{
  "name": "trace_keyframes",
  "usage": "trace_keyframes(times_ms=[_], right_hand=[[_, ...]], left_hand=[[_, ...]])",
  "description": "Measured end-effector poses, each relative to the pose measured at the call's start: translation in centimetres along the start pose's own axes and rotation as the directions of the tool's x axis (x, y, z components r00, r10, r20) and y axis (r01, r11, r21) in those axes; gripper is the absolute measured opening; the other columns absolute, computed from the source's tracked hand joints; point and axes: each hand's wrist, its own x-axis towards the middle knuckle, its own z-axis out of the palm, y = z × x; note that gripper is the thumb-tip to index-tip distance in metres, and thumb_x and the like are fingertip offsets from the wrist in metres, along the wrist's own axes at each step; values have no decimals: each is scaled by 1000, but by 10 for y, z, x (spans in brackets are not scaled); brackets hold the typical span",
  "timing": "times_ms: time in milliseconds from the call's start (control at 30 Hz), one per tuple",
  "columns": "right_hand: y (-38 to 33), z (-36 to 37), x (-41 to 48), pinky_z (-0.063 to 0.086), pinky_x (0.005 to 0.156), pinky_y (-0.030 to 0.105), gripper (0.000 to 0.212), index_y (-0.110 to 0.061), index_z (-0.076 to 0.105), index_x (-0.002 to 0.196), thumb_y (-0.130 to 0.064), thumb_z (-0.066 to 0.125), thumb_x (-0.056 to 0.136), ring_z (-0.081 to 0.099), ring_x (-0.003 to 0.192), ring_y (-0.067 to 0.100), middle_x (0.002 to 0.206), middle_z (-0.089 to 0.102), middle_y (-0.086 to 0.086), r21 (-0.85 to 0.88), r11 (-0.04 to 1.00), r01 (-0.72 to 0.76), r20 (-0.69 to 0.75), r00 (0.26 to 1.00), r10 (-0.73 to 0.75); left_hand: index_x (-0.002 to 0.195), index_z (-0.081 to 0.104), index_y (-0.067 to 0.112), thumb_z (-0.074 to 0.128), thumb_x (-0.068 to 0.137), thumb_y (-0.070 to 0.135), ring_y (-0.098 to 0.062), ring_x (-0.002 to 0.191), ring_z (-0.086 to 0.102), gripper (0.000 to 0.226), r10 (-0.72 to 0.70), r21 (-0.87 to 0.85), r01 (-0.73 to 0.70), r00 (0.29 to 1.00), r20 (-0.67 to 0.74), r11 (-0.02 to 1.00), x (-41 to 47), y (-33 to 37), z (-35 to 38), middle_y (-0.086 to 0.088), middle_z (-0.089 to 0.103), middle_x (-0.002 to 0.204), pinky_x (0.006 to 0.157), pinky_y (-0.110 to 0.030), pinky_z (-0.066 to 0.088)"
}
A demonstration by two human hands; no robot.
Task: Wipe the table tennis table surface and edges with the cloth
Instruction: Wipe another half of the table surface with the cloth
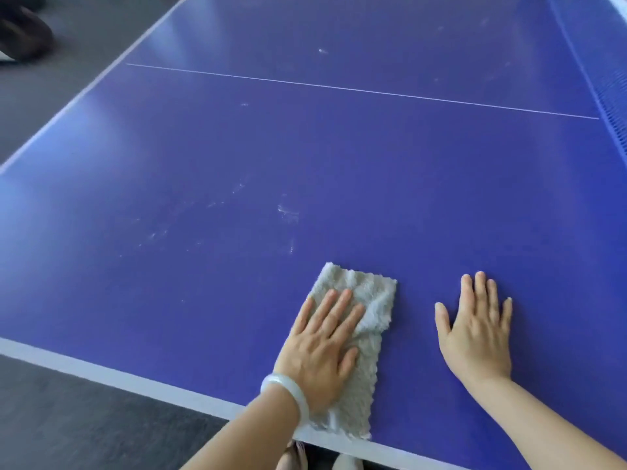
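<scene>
A blue table tennis table (pixel 339 164) with white border lines fills the head view. A folded grey cloth (pixel 368 300) lies on it near the front edge, its near end reaching the white edge line. My left hand (pixel 322 347) presses flat on the cloth with straight fingers; a pale bangle sits on that wrist. My right hand (pixel 475 330) lies flat on the bare blue surface to the right of the cloth, fingers spread, holding nothing. Pale dusty smudges (pixel 288 213) mark the surface beyond the cloth.
The blue net (pixel 607 83) runs along the right side. A thin white centre line (pixel 339 88) crosses the table. Grey floor (pixel 68 418) lies below the front edge and to the left. A dark object (pixel 23 39) sits on the floor at top left.
</scene>
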Motion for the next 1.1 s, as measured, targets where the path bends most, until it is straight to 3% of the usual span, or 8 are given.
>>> trace_keyframes(times_ms=[133, 300, 433, 600, 767, 867, 1000, 1100], right_hand=[[-15, -9, 0, 18, 121, 60, 68, 6, 28, 153, -31, 51, 101, 21, 151, 38, 161, 22, 24, 5, 999, -34, 67, 997, 34], [-101, -11, 8, 6, 125, 48, 70, 3, 22, 155, -33, 45, 100, 15, 154, 32, 164, 17, 20, 98, 980, 175, -1, 984, -176], [-159, 0, 34, -5, 125, 47, 68, -3, 1, 158, -37, 27, 106, -5, 155, 26, 167, -4, 14, 122, 992, 26, 113, 993, -39], [-168, 8, 35, 0, 125, 49, 66, -3, 16, 158, -36, 34, 103, 7, 155, 26, 167, 9, 13, 133, 990, -38, 82, 996, 27], [-167, 10, 33, 13, 124, 52, 64, 0, 33, 152, -31, 50, 99, 24, 152, 30, 163, 26, 16, 156, 986, -53, 16, 999, 51], [-167, 15, 33, 20, 122, 54, 59, 2, 38, 149, -31, 46, 101, 30, 148, 32, 159, 32, 18, 158, 986, -58, -51, 996, 67], [-169, 14, 32, 22, 121, 53, 68, 2, 40, 148, -41, 27, 96, 34, 147, 32, 158, 36, 17, 136, 988, -68, -82, 993, 80], [-169, 16, 32, 23, 121, 53, 70, 1, 41, 148, -43, 23, 96, 34, 147, 31, 158, 36, 16, 119, 990, -73, -84, 993, 83]], left_hand=[[158, 0, 32, 17, 100, 49, -15, 152, -11, 62, -230, 24, 230, 973, -5, 973, 6, -65, -9, 5, -5, 166, 123, -45, 1], [158, 5, 31, 23, 101, 49, -16, 153, -3, 63, -234, 5, 234, 972, -4, 972, 7, -63, -6, 4, 3, 166, 123, -46, 7], [158, 3, 31, 23, 101, 49, -16, 153, -4, 63, -238, 9, 238, 971, 5, 971, 7, -63, -8, 4, 0, 166, 122, -46, 8], [159, 8, 29, 30, 100, 47, -18, 153, 4, 65, -227, -51, 227, 974, 8, 972, 7, -64, -8, 3, 5, 166, 120, -47, 11], [158, 5, 32, 27, 100, 45, -14, 152, -6, 64, -122, -9, 122, 992, 12, 992, 41, -121, -22, 5, -1, 166, 122, -44, 6], [158, 3, 33, 20, 100, 49, -12, 151, -12, 63, -234, -13, 233, 972, -22, 972, 80, -169, -31, 7, -6, 165, 124, -41, -1], [158, 1, 31, 16, 98, 49, -14, 151, -14, 65, -520, -97, 515, 853, -44, 852, 141, -191, -33, 5, -9, 165, 123, -40, -9], [158, -2, 24, 12, 97, 45, -21, 151, -15, 66, -598, -107, 594, 801, -14, 797, 183, -183, -37, 1, -11, 165, 122, -45, -11]])
